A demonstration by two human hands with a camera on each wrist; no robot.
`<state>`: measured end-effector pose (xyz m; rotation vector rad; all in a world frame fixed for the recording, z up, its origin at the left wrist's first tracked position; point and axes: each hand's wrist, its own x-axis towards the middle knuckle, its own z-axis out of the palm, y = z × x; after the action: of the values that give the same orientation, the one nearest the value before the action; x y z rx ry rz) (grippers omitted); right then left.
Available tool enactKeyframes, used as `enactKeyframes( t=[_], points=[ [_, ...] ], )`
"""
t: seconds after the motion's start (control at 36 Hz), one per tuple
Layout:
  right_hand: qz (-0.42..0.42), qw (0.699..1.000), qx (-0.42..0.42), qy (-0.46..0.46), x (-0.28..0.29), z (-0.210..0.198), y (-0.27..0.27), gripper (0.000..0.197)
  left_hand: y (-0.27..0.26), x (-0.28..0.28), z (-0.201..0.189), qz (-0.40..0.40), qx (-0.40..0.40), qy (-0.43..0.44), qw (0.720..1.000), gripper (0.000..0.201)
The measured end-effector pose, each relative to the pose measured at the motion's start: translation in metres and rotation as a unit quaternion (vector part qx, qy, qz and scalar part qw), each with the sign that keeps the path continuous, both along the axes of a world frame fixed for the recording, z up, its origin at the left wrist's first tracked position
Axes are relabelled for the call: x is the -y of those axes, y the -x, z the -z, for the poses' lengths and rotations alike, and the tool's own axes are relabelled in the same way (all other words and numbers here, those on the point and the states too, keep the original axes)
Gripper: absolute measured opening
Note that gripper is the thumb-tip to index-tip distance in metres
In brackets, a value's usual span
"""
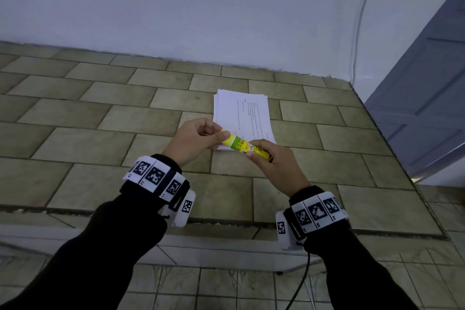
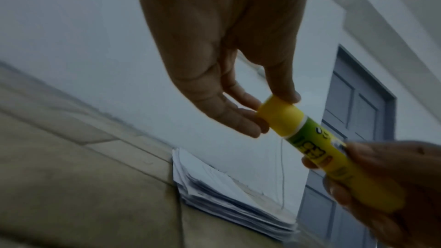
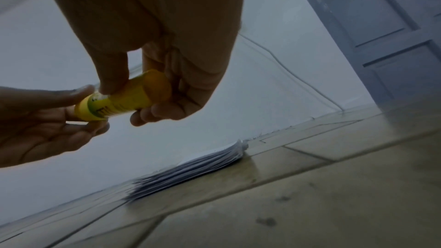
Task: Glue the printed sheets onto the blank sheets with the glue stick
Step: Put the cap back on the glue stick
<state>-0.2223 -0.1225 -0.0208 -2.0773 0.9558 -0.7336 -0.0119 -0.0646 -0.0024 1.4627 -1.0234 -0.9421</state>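
A yellow and green glue stick [image 1: 242,144] is held in the air between both hands, just above the near end of a stack of paper sheets [image 1: 242,113]. My right hand [image 1: 271,161] grips the stick's body [image 3: 133,99]. My left hand [image 1: 198,137] pinches the yellow cap [image 2: 281,115] between thumb and fingertips, and the cap sits on the stick. The top sheet of the stack shows printed text. The stack [image 2: 214,191] lies flat on the tiled surface, and its edge [image 3: 190,167] shows in the right wrist view.
The tiled counter [image 1: 100,121] runs to a white wall [image 1: 201,7] at the back. A grey panelled door [image 1: 427,108] stands at the right. A thin white cable [image 1: 362,20] hangs down the wall. A step edge [image 1: 226,239] and tiled floor lie below my arms.
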Motion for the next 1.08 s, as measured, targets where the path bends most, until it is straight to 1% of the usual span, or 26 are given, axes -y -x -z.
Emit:
enactKeyframes(
  t=[0.03, 0.08, 0.14, 0.22, 0.25, 0.28, 0.33, 0.36, 0.39, 0.42, 0.44, 0.47, 0.5, 0.58, 0.61, 0.67, 0.72, 0.78, 0.81, 0.86, 0.89, 0.94, 0.97, 1.0, 1.08],
  points=[
    [-0.002, 1.000, 0.002, -0.007, 0.000, 0.001, 0.000, 0.021, -0.002, 0.000, 0.001, 0.013, 0.000, 0.007, 1.000, 0.015],
    [-0.009, 1.000, 0.012, -0.025, 0.000, 0.002, 0.001, 0.023, -0.005, -0.001, 0.001, 0.051, 0.009, 0.020, 0.998, 0.024],
    [-0.014, 0.999, 0.021, -0.040, -0.002, 0.001, 0.003, 0.019, -0.006, -0.002, -0.001, 0.089, 0.001, 0.034, 0.995, 0.034],
    [-0.020, 0.997, 0.037, -0.058, -0.003, -0.003, 0.005, 0.013, -0.005, -0.004, -0.005, 0.113, -0.050, 0.038, 0.992, 0.051],
    [-0.023, 0.997, 0.040, -0.054, -0.003, -0.005, 0.006, 0.013, -0.005, -0.003, -0.006, 0.109, -0.058, 0.036, 0.992, 0.053],
    [-0.024, 0.998, 0.039, -0.050, -0.003, -0.005, 0.007, 0.012, -0.004, -0.002, -0.007, 0.096, -0.053, 0.029, 0.994, 0.048],
    [-0.022, 0.998, 0.036, -0.045, -0.002, -0.005, 0.008, 0.014, -0.001, -0.001, -0.008, 0.052, -0.024, 0.001, 0.998, 0.032],
    [-0.018, 0.999, 0.031, -0.038, -0.002, -0.004, 0.008, 0.016, 0.000, 0.000, -0.008, 0.031, -0.006, -0.015, 0.999, 0.034],
    [-0.015, 0.999, 0.026, -0.028, -0.001, -0.004, 0.008, 0.018, 0.000, 0.001, -0.006, 0.018, 0.019, -0.030, 0.999, 0.042],
    [-0.014, 1.000, 0.020, -0.016, -0.001, -0.003, 0.008, 0.019, 0.000, 0.003, -0.004, 0.015, 0.046, -0.044, 0.998, 0.050],
    [-0.014, 1.000, 0.014, 0.000, -0.001, -0.002, 0.007, 0.019, -0.001, 0.004, -0.002, 0.018, 0.064, -0.053, 0.996, 0.053],
    [-0.014, 1.000, 0.006, 0.016, 0.000, -0.002, 0.006, 0.019, -0.001, 0.004, -0.001, 0.024, 0.073, -0.058, 0.995, 0.051],
    [-0.014, 0.999, -0.003, 0.030, 0.000, -0.001, 0.006, 0.020, -0.002, 0.005, 0.001, 0.030, 0.074, -0.063, 0.995, 0.044],
    [-0.011, 0.999, -0.021, 0.036, 0.002, 0.001, 0.006, 0.021, -0.005, 0.005, 0.003, 0.057, 0.065, -0.041, 0.995, 0.016],
    [-0.016, 0.999, -0.023, 0.029, 0.002, 0.002, 0.007, 0.021, -0.006, 0.004, 0.003, 0.070, 0.074, -0.029, 0.994, 0.016],
    [-0.024, 0.999, -0.019, 0.013, 0.002, 0.002, 0.008, 0.020, -0.006, 0.002, 0.002, 0.110, 0.076, -0.005, 0.991, 0.027],
    [-0.026, 1.000, -0.009, -0.012, 0.001, 0.002, 0.009, 0.019, -0.004, 0.001, 0.001, 0.137, 0.050, 0.016, 0.989, 0.037],
    [-0.030, 0.999, -0.001, -0.029, 0.000, 0.000, 0.009, 0.017, -0.004, 0.001, 0.000, 0.143, 0.014, 0.029, 0.989, 0.046],
    [-0.033, 0.999, 0.001, -0.032, 0.000, -0.002, 0.009, 0.017, -0.004, 0.001, -0.001, 0.140, 0.001, 0.029, 0.990, 0.047],
    [-0.035, 0.999, 0.007, -0.033, -0.001, -0.005, 0.009, 0.018, -0.003, 0.002, -0.001, 0.107, -0.001, 0.003, 0.994, 0.039],
    [-0.033, 0.999, 0.010, -0.032, -0.001, -0.007, 0.009, 0.018, -0.002, 0.001, -0.002, 0.090, 0.002, -0.019, 0.996, 0.040],
    [-0.029, 0.999, 0.009, -0.019, -0.003, -0.008, 0.009, 0.018, 0.001, 0.001, -0.003, 0.077, 0.026, -0.067, 0.994, 0.052],
    [-0.026, 1.000, 0.004, -0.009, -0.003, -0.009, 0.009, 0.018, 0.002, 0.002, -0.003, 0.078, 0.040, -0.083, 0.993, 0.050],
    [-0.023, 1.000, -0.003, 0.001, -0.004, -0.009, 0.009, 0.019, 0.002, 0.001, -0.002, 0.080, 0.048, -0.090, 0.991, 0.044],
    [-0.024, 1.000, -0.013, 0.013, -0.004, -0.010, 0.009, 0.019, 0.001, 0.001, 0.001, 0.093, 0.029, -0.079, 0.992, 0.019]
  ],
)
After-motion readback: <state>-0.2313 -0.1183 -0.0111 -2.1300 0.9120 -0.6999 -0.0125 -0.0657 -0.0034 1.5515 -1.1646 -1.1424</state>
